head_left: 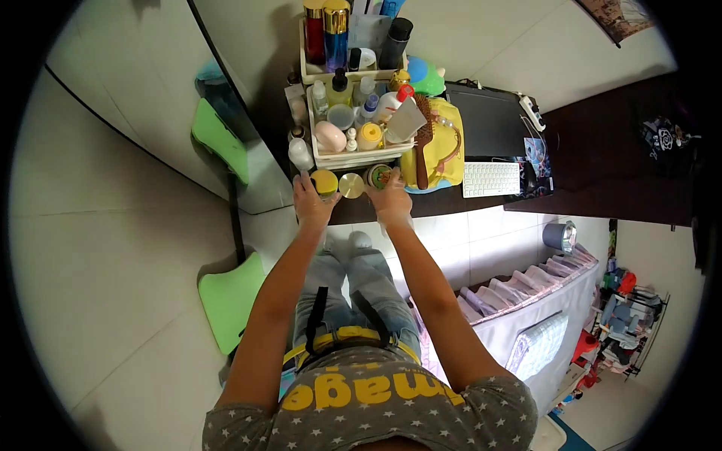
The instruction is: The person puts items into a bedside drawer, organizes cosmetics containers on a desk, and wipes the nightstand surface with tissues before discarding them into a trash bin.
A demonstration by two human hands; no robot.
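At the dark desk's near edge, my left hand [311,203] has its fingers closed around a jar with a yellow lid [325,182]. My right hand [391,201] grips a jar with a green patterned lid [378,176] from its near side. Between the two stands a small jar with a gold lid [350,186], close to both thumbs. Just behind the jars is a cream storage basket [353,160] packed with bottles, a pink rounded item [330,137] and a yellow-lidded jar [369,136]. Both hands seem to wear thin clear gloves.
A brown hairbrush [423,154] lies on a yellow bag [449,135] right of the basket. Farther right are a white keyboard [491,180] and a black laptop [485,116]. A second basket [304,56] stands behind. A green chair [232,301] is at my left.
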